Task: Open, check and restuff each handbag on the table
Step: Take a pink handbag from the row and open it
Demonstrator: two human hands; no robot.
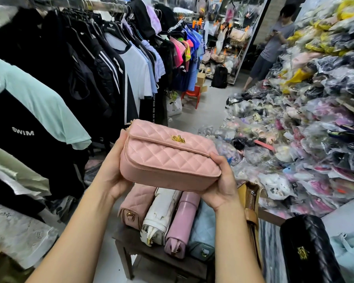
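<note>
I hold a pink quilted handbag [168, 156] with a gold clasp in the air, its flap closed. My left hand [114, 172] grips its left end and my right hand [223, 184] grips its right end from below. Underneath, on a small dark wooden table [151, 260], several handbags stand in a row: another pink quilted handbag [135, 205], a white handbag [161, 215], a mauve handbag [184, 219], a pale blue handbag [204, 227] and a tan handbag [251, 211]. A black quilted handbag [311, 248] lies at the lower right.
A rack of hanging clothes [70, 68] fills the left side. A large heap of plastic-wrapped goods [307, 119] slopes down on the right. A person [272, 45] stands at the back right. A red stool [192, 94] stands in the grey floor aisle.
</note>
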